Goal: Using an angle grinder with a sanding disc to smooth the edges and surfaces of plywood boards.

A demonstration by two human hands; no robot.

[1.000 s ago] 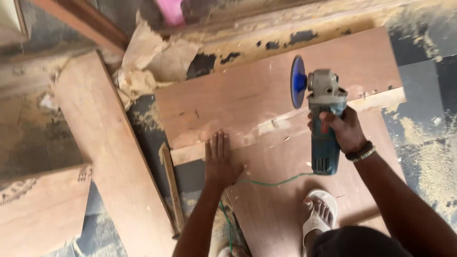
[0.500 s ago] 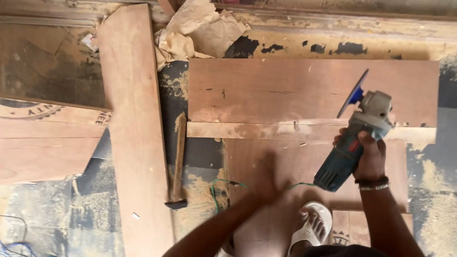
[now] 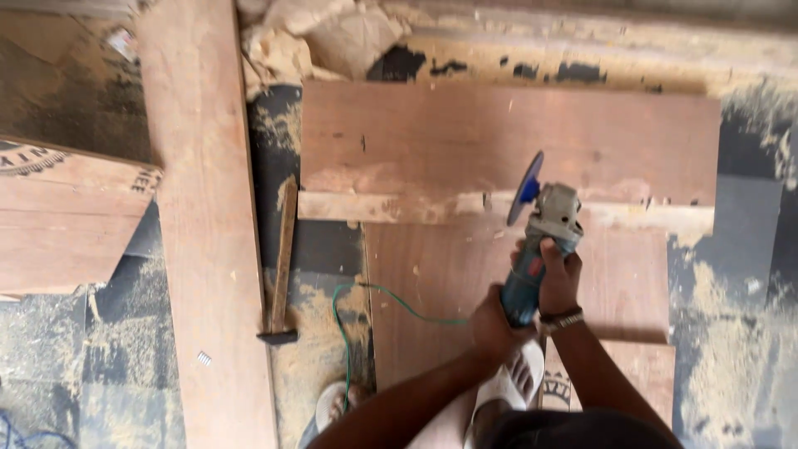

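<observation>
My right hand (image 3: pixel 559 278) grips the body of a blue and grey angle grinder (image 3: pixel 540 241) with a blue disc (image 3: pixel 525 188) standing on edge. My left hand (image 3: pixel 493 327) holds the rear end of the grinder's blue handle. The disc hangs just above a pale wooden strip (image 3: pixel 391 208) that lies across a brown plywood sheet (image 3: pixel 499 133) on the floor. A green cord (image 3: pixel 366 303) runs from the tool across the lower plywood sheet (image 3: pixel 432 283). My feet in white sandals (image 3: pixel 507 387) rest on that lower sheet.
A long plank (image 3: pixel 208 216) runs upright at the left. A hammer (image 3: pixel 281 266) lies beside it on the sawdust-covered floor. More plywood (image 3: pixel 58 224) lies at the far left, and crumpled paper (image 3: pixel 316 33) sits at the top.
My left hand has left the plywood and moved onto the grinder's handle. The view has shifted, so the grinder sits nearer the middle.
</observation>
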